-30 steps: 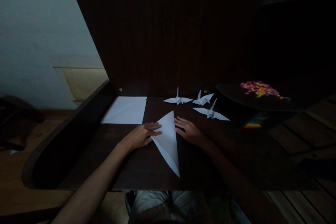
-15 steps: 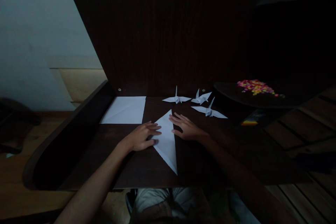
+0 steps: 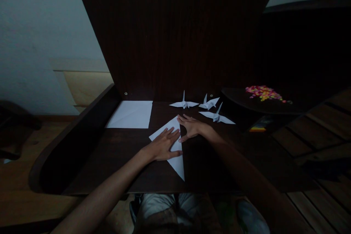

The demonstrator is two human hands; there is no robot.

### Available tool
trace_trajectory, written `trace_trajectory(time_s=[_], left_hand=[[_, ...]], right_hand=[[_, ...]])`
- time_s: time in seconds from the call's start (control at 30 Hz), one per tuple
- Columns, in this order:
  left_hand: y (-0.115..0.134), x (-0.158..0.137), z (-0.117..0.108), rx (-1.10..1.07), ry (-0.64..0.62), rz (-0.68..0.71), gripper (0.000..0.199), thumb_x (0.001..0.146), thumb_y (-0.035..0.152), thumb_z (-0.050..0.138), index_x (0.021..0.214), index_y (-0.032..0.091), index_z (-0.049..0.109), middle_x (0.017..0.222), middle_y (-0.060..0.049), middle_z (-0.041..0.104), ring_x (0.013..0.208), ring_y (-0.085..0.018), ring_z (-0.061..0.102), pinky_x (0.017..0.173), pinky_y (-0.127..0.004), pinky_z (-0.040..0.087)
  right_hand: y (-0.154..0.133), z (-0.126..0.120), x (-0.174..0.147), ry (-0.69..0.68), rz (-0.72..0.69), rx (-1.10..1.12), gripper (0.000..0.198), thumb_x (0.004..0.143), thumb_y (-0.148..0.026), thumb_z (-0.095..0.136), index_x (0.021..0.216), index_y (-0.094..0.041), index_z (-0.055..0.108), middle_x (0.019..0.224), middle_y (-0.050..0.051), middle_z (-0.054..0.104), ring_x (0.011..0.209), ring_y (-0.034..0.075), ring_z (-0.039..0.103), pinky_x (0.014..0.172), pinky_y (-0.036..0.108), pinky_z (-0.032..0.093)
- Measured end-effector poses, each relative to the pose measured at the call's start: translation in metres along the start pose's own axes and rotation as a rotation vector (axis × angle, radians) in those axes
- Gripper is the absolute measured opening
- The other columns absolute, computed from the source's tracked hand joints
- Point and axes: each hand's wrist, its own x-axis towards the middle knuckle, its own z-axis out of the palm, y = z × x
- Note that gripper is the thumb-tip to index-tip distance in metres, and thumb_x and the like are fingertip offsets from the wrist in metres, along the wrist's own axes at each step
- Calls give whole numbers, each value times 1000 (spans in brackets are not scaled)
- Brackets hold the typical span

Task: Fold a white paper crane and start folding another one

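Note:
A sheet of white paper (image 3: 177, 168), folded into a triangle, lies on the dark wooden desk with its long edge to the right. Spread flat across the middle of it is my left hand (image 3: 163, 145), fingers apart, hiding part of the paper. My right hand (image 3: 190, 127) touches the right edge near the top corner, with its fingers spread and the thumb lower on the edge. Behind it stand three folded paper cranes: one (image 3: 184, 104) at the left, one (image 3: 210, 103) at the back right, and one (image 3: 216, 117) nearer to me.
Another white paper sheet (image 3: 130, 114) lies at the back left of the desk (image 3: 117, 153). A pile of small colourful pieces (image 3: 264, 93) rests on a raised shelf at the right. A raised side panel (image 3: 74, 142) bounds the left, and a tall dark board (image 3: 175, 36) the back.
My left hand has slid right across the folded paper, toward its long edge. My right hand has shifted slightly up toward the top corner. The view has moved a little.

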Motion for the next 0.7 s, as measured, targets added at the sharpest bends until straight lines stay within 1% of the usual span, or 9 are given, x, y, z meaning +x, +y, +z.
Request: trace_trajectory(time_s=[0.07, 0.1, 0.17, 0.23, 0.3, 0.4, 0.5, 0.57, 0.7], left_hand=[[3, 5, 5, 44, -11, -19, 90, 86, 69, 42, 149, 7, 26, 155, -20, 24, 146, -35, 12, 117, -51, 13], [4, 8, 8, 61, -17, -20, 94, 85, 73, 39, 150, 6, 24, 156, -20, 20, 146, -36, 8, 117, -52, 10], [6, 13, 11, 90, -17, -31, 102, 81, 79, 36, 151, 5, 20, 157, -19, 17, 146, -37, 4, 117, -53, 7], [7, 16, 13, 110, -12, -44, 108, 78, 83, 35, 151, 6, 18, 157, -19, 17, 146, -37, 3, 117, -53, 5], [7, 18, 13, 124, -12, -46, 112, 75, 85, 34, 151, 6, 17, 157, -18, 18, 146, -36, 3, 117, -53, 4], [5, 18, 13, 136, -15, -38, 115, 73, 88, 32, 151, 4, 16, 157, -19, 18, 147, -35, 3, 117, -53, 3], [3, 17, 15, 139, -4, -38, 118, 72, 89, 30, 151, 3, 15, 157, -20, 16, 147, -34, 3, 117, -52, 4], [3, 17, 16, 137, 14, -38, 118, 71, 90, 30, 151, 5, 15, 157, -20, 15, 147, -34, 5, 117, -52, 5], [3, 17, 18, 145, 34, -47, 119, 68, 91, 35, 151, 7, 19, 157, -20, 18, 147, -34, 10, 118, -50, 7]], right_hand=[[-10, -7, 0, -127, 75, -53, 140, 50, -69, 76, 153, -7, 4, 159, 18, -6, 145, 40, -5, 117, 55, 9], [-14, -10, -1, -162, 103, -72, 143, 49, -70, 76, 152, -7, -1, 158, 18, -10, 145, 40, -8, 117, 55, 7], [-21, -12, -3, -192, 128, -92, 141, 52, -70, 74, 152, -9, -5, 158, 17, -14, 145, 38, -11, 117, 54, 5], [-22, -9, -7, -178, 128, -86, 134, 59, -70, 71, 152, -10, -4, 158, 16, -14, 145, 36, -11, 118, 52, 3], [-19, -2, -12, -129, 109, -55, 126, 65, -68, 68, 153, -9, -1, 158, 17, -11, 146, 35, -9, 118, 50, 3], [-12, 14, -24, 15, 54, -14, 113, 73, -70, 60, 152, -6, 10, 159, 19, 3, 147, 35, -1, 118, 50, 9], [-10, 35, -38, 164, 19, -36, 97, 84, -69, 47, 151, -4, 19, 157, 21, 13, 146, 34, 9, 118, 50, 14], [-11, 48, -48, 239, -23, -85, 85, 90, -63, 43, 148, -3, 29, 155, 22, 22, 145, 33, 17, 118, 50, 17], [-18, 70, -64, 392, -162, -159, 56, 93, -47, 50, 137, -11, 50, 150, 19, 37, 140, 30, 33, 113, 49, 31]])
